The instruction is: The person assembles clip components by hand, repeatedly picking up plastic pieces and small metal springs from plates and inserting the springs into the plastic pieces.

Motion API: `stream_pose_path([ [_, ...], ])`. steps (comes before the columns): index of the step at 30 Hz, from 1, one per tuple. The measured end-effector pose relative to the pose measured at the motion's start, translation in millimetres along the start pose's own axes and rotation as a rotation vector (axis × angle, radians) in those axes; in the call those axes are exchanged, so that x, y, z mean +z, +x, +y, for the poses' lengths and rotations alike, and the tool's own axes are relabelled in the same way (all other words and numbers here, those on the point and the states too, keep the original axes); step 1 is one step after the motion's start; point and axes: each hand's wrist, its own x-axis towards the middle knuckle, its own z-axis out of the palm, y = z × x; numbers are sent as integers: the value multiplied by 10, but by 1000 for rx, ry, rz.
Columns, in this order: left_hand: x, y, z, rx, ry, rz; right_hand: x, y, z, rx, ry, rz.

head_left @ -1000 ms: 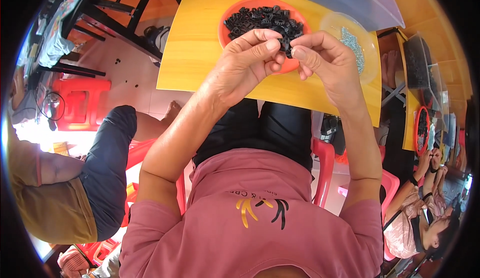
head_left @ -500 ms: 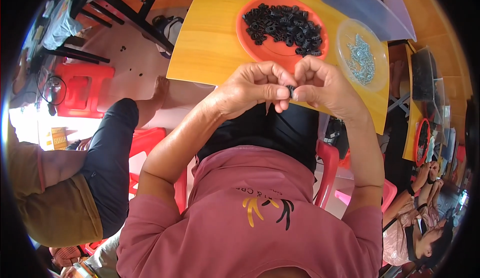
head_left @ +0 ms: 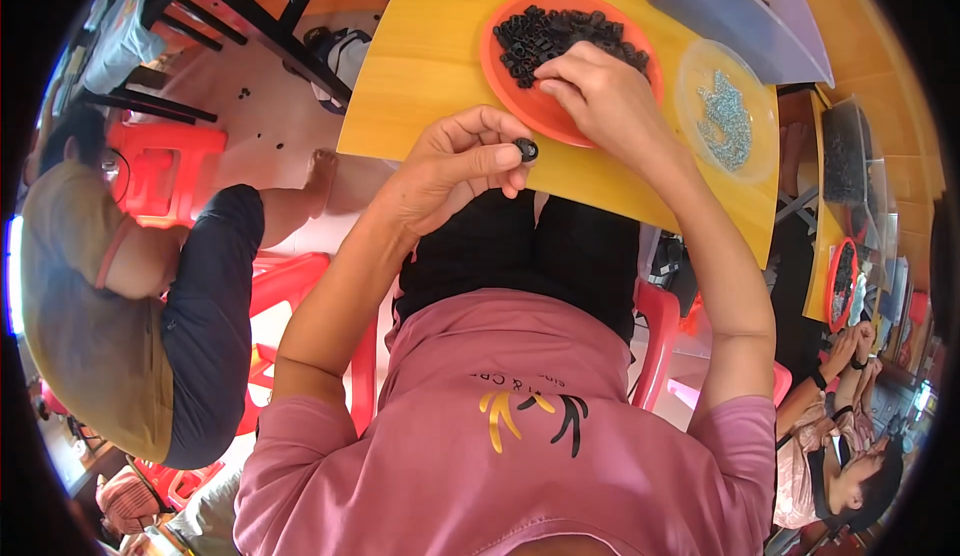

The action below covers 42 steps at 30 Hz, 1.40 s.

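Note:
My left hand [head_left: 455, 164] pinches a small black ring-shaped plastic part [head_left: 527, 150] between thumb and fingers, just off the table's near edge. Up and to the right, my right hand [head_left: 612, 98] reaches over a round orange tray [head_left: 548, 121]. Its curled thumb and forefinger come together at the near side of a heap of small black plastic parts [head_left: 540, 36]. Whatever those fingertips hold is too small or hidden to make out. The hand covers some of the heap.
On the yellow table [head_left: 420, 56], a clear round dish [head_left: 690, 106] holds tiny light-blue pieces right of the tray. Behind it stands a translucent bluish bin [head_left: 720, 26]. A person [head_left: 90, 306] sits at the left near a red stool [head_left: 165, 161]; others are at far right.
My hands, together on a small black part before, have come apart. The left has drawn slightly left with a black part; the right has moved up over the tray. The person at left has shifted.

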Motion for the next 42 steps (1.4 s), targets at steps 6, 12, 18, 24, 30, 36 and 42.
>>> stream_pose_path([
  [6, -101, -27, -7, 40, -192, -83, 53, 72, -35, 21, -172, -77],
  [12, -172, 32, -68, 55, -308, -136, -24, 64, -107, -52, -260, -124],
  [18, -157, 74, -71, 42, -362, -148, 17, 104, -96, -119, -271, -137],
  [24, -114, 105, -39, 57, -226, -54, -70, 0, -14, 52, 37, -34],
  [30, 52, 160, -18, 111, -100, 49, -480, -182, -284, 539, 1152, -57],
  [36, 164, 237, -79, 137, -36, 40, -442, -335, -431, 515, 1232, 3],
  [42, 282, 260, -86, 146, 50, 119, -410, -392, -458, 552, 1219, 60],
])
